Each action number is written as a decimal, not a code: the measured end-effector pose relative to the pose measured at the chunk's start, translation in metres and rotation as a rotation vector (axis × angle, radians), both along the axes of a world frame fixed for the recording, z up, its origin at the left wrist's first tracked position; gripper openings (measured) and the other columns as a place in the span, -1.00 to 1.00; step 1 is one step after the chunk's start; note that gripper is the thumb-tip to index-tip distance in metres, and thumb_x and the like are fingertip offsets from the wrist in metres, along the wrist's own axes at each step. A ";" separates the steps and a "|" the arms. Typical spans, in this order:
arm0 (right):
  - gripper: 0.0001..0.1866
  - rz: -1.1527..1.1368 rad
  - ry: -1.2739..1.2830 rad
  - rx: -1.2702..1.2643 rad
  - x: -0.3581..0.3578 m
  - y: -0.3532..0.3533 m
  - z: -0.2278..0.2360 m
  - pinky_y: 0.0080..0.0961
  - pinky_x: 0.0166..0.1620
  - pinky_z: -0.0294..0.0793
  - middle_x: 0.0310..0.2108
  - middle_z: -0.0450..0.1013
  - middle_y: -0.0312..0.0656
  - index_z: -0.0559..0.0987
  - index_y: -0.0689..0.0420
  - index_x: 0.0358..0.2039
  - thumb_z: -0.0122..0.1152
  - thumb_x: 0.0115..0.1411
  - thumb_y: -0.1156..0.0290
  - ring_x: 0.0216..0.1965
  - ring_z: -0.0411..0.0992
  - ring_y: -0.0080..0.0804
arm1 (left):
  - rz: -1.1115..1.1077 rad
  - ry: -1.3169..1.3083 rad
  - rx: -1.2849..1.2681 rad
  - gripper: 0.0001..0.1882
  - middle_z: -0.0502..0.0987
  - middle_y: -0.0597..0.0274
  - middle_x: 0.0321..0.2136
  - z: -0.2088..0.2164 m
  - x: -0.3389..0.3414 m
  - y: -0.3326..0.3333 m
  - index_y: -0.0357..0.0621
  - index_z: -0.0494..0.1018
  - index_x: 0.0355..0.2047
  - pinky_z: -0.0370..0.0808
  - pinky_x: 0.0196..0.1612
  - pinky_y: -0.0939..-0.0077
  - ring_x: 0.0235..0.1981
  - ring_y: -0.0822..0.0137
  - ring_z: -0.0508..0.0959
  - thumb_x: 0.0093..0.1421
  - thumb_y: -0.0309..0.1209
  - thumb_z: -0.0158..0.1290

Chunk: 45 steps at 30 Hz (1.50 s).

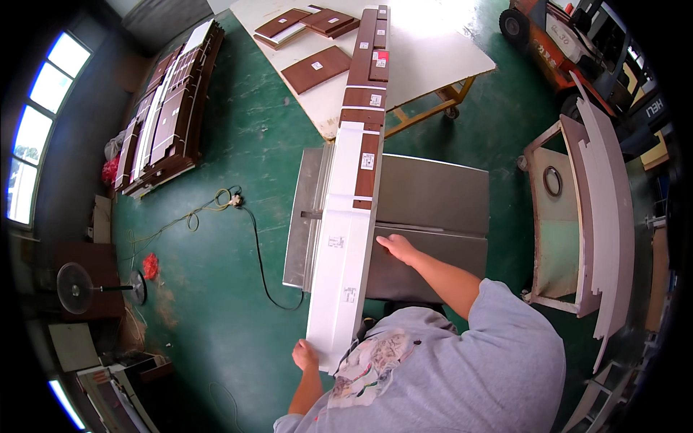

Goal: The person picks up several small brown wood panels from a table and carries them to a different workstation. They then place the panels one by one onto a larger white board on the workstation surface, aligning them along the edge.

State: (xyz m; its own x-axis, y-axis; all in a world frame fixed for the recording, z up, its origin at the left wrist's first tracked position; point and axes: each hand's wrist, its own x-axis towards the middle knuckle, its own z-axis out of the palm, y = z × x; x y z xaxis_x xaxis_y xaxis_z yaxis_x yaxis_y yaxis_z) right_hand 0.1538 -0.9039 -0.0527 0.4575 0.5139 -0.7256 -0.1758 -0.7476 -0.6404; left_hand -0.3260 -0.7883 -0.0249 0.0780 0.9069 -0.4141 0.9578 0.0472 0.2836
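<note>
A long bundle of white and brown panels [339,267], bound with pale straps and labelled, runs away from my body. Its near part lies over a grey metal machine table [433,191], and its far part reaches onto a white-topped table [426,50]. At the bundle's near left corner, my left hand [305,355] is closed on the edge. My right hand [397,247] is farther along, with curled fingers against the bundle's right side; the fingertips are partly hidden there.
Loose brown panels [315,68] lie on the far table. A strapped panel stack [170,115] stands on the floor at left, near a fan [75,288]. A black cable [258,252] crosses the green floor. At right are a wooden frame cart [541,216] and an orange forklift [548,54].
</note>
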 end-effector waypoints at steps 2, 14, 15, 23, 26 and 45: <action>-0.36 -0.200 0.407 0.004 -0.005 0.028 -0.001 -0.12 0.06 0.45 -0.08 0.57 -0.13 0.61 0.14 -0.05 0.26 0.18 -0.22 0.00 0.51 -0.10 | -0.010 -0.059 -0.154 -0.23 0.62 -0.27 -0.28 -0.005 -0.009 0.007 -0.39 0.58 -0.26 0.45 -0.05 -0.07 -0.17 -0.24 0.59 0.35 0.15 -0.34; -0.02 -0.195 0.512 0.216 -0.050 0.041 0.030 -0.16 0.34 0.12 0.22 0.39 0.07 0.49 0.37 0.14 0.37 0.03 -0.31 0.29 0.28 -0.09 | 0.058 -0.112 -0.483 -0.05 0.53 -0.40 -0.03 0.041 -0.036 0.006 -0.44 0.48 0.06 0.36 0.15 0.04 0.09 -0.26 0.49 0.32 0.35 -0.35; -0.03 -0.216 0.433 0.184 -0.052 0.034 0.038 -0.17 0.33 0.13 0.22 0.38 0.07 0.49 0.37 0.14 0.37 0.03 -0.30 0.29 0.28 -0.10 | 0.032 -0.173 -0.373 -0.07 0.53 -0.42 -0.06 0.057 -0.028 -0.007 -0.44 0.49 0.02 0.37 0.13 0.02 0.07 -0.31 0.48 0.33 0.32 -0.35; -0.26 -0.266 0.524 0.174 -0.188 -0.039 0.071 -0.23 0.10 0.55 -0.01 0.55 -0.07 0.52 0.31 0.06 0.37 0.16 -0.11 -0.01 0.55 -0.20 | 0.042 -0.157 -0.395 -0.14 0.51 -0.44 -0.03 0.091 -0.159 -0.073 -0.46 0.48 0.02 0.36 0.13 -0.03 0.06 -0.36 0.47 0.38 0.23 -0.35; -0.28 -0.248 0.601 0.121 -0.269 -0.072 0.073 -0.22 0.20 0.46 -0.01 0.54 -0.13 0.50 0.23 0.10 0.38 0.15 -0.11 0.03 0.51 -0.24 | 0.080 -0.132 -0.402 -0.17 0.52 -0.43 -0.04 0.098 -0.240 -0.106 -0.47 0.48 0.03 0.37 0.12 -0.02 0.05 -0.35 0.47 0.39 0.18 -0.35; -0.37 -0.165 1.058 -0.139 -0.430 -0.167 -0.017 -0.31 0.29 0.26 0.10 0.45 -0.19 0.47 0.11 0.12 0.44 0.15 0.06 0.14 0.37 -0.33 | 0.332 0.105 -0.854 -0.08 0.52 -0.21 0.06 -0.026 -0.478 -0.190 -0.35 0.54 0.01 0.28 0.24 0.17 0.14 -0.06 0.47 0.34 0.33 -0.40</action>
State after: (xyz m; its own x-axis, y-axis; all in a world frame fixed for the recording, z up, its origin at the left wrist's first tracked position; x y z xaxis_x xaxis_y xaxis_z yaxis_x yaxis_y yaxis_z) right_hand -0.2766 -1.0707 -0.0700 -0.3803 0.3859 -0.8405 -0.6952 -0.7186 -0.0154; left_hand -0.8037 -0.9784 -0.0510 -0.2074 0.2588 -0.9434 0.8765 0.4775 -0.0617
